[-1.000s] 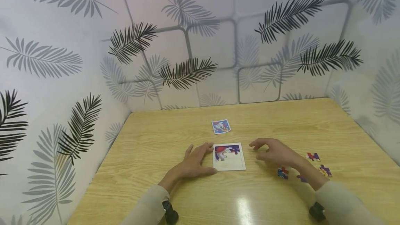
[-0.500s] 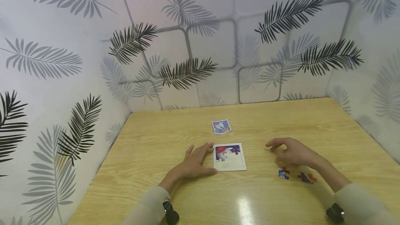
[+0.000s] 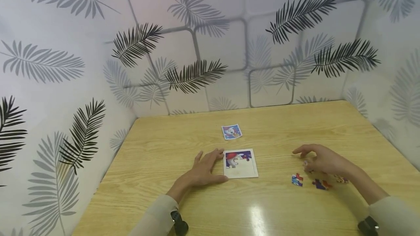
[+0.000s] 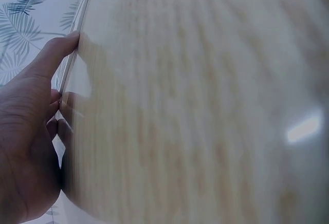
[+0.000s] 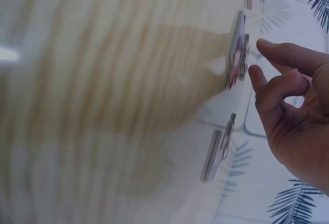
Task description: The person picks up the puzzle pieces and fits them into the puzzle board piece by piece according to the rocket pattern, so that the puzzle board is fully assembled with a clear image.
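Now, loose puzzle pieces lay beneath and just nearside of the right hand, released, nothing visibly grasped | left hand, unclenched, touched the left edge of the part-filled board | picture card sat beyond the left hand | step looked like piece-choosing; next seemingly called for a pinch

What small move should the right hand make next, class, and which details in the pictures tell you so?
Probably lower the right hand and pinch one of the loose puzzle pieces. The right-wrist view shows it holding nothing, with pieces close by. The puzzle board is only partly filled, and the left hand is at its left edge, seemingly able to steady it.
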Available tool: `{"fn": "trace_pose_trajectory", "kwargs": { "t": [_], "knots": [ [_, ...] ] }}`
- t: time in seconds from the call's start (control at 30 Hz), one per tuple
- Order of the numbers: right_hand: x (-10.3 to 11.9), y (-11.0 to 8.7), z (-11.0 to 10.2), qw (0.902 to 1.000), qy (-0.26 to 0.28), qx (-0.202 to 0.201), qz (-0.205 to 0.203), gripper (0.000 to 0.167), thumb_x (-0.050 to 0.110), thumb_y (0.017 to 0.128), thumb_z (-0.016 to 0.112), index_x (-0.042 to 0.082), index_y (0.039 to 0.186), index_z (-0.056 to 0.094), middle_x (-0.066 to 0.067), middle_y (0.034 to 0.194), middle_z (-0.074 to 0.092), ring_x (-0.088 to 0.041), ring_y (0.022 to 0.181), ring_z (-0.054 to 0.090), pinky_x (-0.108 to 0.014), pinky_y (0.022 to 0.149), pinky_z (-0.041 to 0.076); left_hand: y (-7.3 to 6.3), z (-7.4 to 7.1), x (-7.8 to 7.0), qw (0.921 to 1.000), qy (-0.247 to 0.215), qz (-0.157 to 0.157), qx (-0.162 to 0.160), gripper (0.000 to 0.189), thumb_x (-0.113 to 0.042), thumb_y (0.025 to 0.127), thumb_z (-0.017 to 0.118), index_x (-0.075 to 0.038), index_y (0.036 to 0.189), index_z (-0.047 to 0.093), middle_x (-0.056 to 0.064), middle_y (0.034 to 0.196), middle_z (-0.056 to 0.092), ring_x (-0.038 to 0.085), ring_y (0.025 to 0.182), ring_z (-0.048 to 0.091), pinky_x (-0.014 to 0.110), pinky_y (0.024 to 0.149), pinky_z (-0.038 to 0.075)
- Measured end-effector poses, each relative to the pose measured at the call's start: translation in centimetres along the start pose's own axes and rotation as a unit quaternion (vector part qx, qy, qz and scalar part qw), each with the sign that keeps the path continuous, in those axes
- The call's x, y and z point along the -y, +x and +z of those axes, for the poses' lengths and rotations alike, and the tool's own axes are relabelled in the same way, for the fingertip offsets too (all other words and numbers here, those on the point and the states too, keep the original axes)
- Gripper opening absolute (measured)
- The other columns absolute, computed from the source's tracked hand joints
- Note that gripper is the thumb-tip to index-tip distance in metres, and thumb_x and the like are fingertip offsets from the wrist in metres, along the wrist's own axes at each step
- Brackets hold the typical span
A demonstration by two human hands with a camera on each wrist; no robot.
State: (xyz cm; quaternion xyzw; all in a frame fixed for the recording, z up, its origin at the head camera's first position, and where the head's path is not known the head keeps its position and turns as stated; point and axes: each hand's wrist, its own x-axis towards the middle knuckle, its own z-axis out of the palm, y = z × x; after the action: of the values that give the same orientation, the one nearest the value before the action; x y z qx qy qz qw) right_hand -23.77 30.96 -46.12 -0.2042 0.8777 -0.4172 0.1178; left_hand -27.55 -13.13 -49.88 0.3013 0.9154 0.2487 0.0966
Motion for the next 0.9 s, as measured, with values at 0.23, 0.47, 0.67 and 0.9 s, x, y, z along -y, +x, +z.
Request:
{"fn": "trace_pose_trajectory", "kwargs": {
  "t": [0.23, 0.47, 0.67, 0.9],
  "knots": [
    [-0.6, -1.1, -0.5, 0.9996, 0.008, 0.02, 0.015, 0.057, -0.006, 0.081, 0.065, -0.002, 0.137, 0.054, -0.029, 0.122, 0.054, -0.001, 0.047, 0.034, -0.016, 0.041, 0.035, -0.2, 0.1, -0.1, 1.0, -0.004, -0.003, 0.004, 0.088, -0.063, 0.085, 0.067, -0.019, 0.154, 0.035, -0.009, 0.166, 0.023, 0.016, 0.156, 0.014, 0.055, 0.124, -0.007],
    [-0.2, -1.5, -0.3, 0.9988, 0.008, 0.03, 0.038, 0.057, -0.007, 0.08, 0.063, 0.001, 0.136, 0.054, -0.027, 0.123, 0.053, -0.003, 0.045, 0.041, -0.018, 0.039, 0.039, -0.2, 0.0, -0.2, 1.0, 0.002, -0.004, 0.0, 0.089, -0.063, 0.085, 0.067, -0.019, 0.155, 0.035, -0.01, 0.166, 0.024, 0.015, 0.156, 0.016, 0.055, 0.124, -0.007],
    [0.0, -1.5, 0.1, 0.9994, -0.027, 0.007, 0.019, 0.045, -0.003, 0.086, 0.066, 0.001, 0.13, 0.059, -0.021, 0.115, 0.059, -0.004, 0.043, 0.045, -0.021, 0.037, 0.042, -0.2, 0.0, -0.1, 1.0, 0.004, -0.005, -0.001, 0.089, -0.063, 0.085, 0.067, -0.019, 0.155, 0.035, -0.011, 0.166, 0.024, 0.015, 0.156, 0.015, 0.055, 0.124, -0.007],
    [-0.2, -1.5, -0.1, 0.9965, -0.082, -0.015, 0.011, 0.039, 0.004, 0.086, 0.071, 0.004, 0.124, 0.065, -0.016, 0.111, 0.065, -0.003, 0.049, 0.049, -0.022, 0.04, 0.043, -0.1, 0.0, -0.1, 1.0, 0.005, -0.002, -0.003, 0.087, -0.063, 0.085, 0.067, -0.02, 0.154, 0.036, -0.012, 0.166, 0.024, 0.013, 0.156, 0.015, 0.055, 0.124, -0.006]
  ]
}}
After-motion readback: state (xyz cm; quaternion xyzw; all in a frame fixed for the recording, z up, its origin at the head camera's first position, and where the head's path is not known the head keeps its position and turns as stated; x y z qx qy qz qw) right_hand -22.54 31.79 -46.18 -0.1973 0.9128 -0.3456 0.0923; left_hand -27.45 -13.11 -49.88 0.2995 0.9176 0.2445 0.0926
